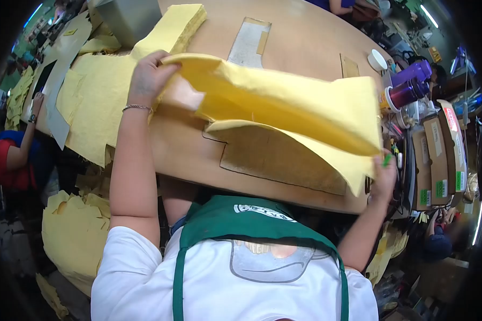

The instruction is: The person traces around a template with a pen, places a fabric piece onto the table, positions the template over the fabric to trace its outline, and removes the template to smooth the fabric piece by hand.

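Note:
A large yellow sheet of cloth-like material (300, 88) is stretched in the air above the table, its long sides curling so that it hangs in a fold. My left hand (149, 79) grips its left end, with the fingers closed around the edge. At the right end, my right hand (384, 179) is closed on the sheet's corner. A small green object (387, 159) shows at the right fingers; its kind is unclear. Beneath the sheet, a flat brown pattern piece (284, 166) with a dark outline lies on the table, partly covered.
More yellow sheets (91, 101) and a thick yellow stack (171, 29) lie on the table (300, 32) at left. A pale template (249, 40) rests at the back. Purple bottles (409, 85), a white bowl (377, 60) and cardboard boxes (439, 155) line the right. Another person's arm (29, 125) is far left.

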The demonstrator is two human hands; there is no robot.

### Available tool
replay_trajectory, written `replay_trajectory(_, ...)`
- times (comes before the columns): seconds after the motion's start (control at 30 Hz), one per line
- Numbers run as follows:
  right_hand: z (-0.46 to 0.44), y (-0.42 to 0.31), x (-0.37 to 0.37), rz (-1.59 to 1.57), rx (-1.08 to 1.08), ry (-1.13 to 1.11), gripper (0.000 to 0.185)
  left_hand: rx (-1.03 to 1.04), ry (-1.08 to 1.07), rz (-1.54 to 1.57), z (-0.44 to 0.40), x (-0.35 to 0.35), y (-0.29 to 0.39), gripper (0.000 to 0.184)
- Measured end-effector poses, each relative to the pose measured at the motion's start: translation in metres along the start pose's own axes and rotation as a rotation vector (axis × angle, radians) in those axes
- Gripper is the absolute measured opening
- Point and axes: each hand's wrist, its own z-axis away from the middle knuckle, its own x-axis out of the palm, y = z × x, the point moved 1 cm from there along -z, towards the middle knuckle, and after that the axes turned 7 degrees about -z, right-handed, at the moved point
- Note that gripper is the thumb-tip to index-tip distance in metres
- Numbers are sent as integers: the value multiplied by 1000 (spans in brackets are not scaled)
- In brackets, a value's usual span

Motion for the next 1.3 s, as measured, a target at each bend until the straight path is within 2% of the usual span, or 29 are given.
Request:
replay_trajectory(0.03, 0, 32, -11, 268, -5, 58, 35, 84, -22, -117, 1, 4, -1, 11)
replay_trajectory(0.07, 7, 43, -4, 202, 96, 97, 37, 168, -41, -232, 5, 11, -5, 10)
replay_trajectory(0.1, 4, 67, -19, 366, 49, 107, 41, 251, -57, -347, 10, 18, -9, 9)
replay_trajectory(0.13, 8, 67, -20, 408, 66, 90, 42, 269, 70, -420, 13, 23, -13, 15)
replay_trajectory(0.23, 16, 76, -32, 517, 65, 45, 43, 369, 647, -460, 25, 35, -25, 18)
replay_trajectory(0.33, 22, 73, -32, 453, 99, 32, 42, 350, 587, -343, 58, 59, -28, 24)
replay_trajectory(0.4, 24, 69, -28, 438, 111, 41, 41, 129, 393, -81, 85, 87, -46, 27)
replay_trajectory(0.5, 26, 69, -23, 523, 95, 65, 39, -120, 239, -40, 109, 97, -42, 33)
replay_trajectory(0.63, 24, 71, -22, 536, 99, 61, 37, 35, 196, -239, 102, 96, -49, 35)
replay_trajectory(0.73, 24, 73, -22, 554, 87, 74, 37, -78, 63, -212, 90, 98, -30, 31)
replay_trajectory(0.83, 23, 77, -24, 615, 38, 98, 37, -71, 20, 365, 61, 102, -23, 27)
replay_trajectory(0.9, 22, 76, -24, 638, -3, 90, 37, -42, -1, 607, 32, 86, 9, 25)
replay_trajectory(0.97, 24, 75, -25, 535, 109, 97, 36, 4, 3, 936, -3, 75, 31, 28)
replay_trajectory(1.0, 23, 74, -25, 483, 162, 97, 36, -10, -33, 980, -19, 79, 31, 30)
replay_trajectory(1.07, 26, 78, -24, 416, 122, 115, 37, -31, -109, 1064, -41, 84, 31, 35)
replay_trajectory(1.17, 27, 74, -17, 385, 105, 133, 37, -199, -113, 198, -38, 118, -7, 44)
replay_trajectory(1.27, 27, 69, -16, 473, 100, 127, 36, -210, -182, 361, -20, 128, -45, 50)
replay_trajectory(1.3, 27, 70, -17, 523, 99, 111, 36, -282, -257, 402, -13, 126, -53, 49)
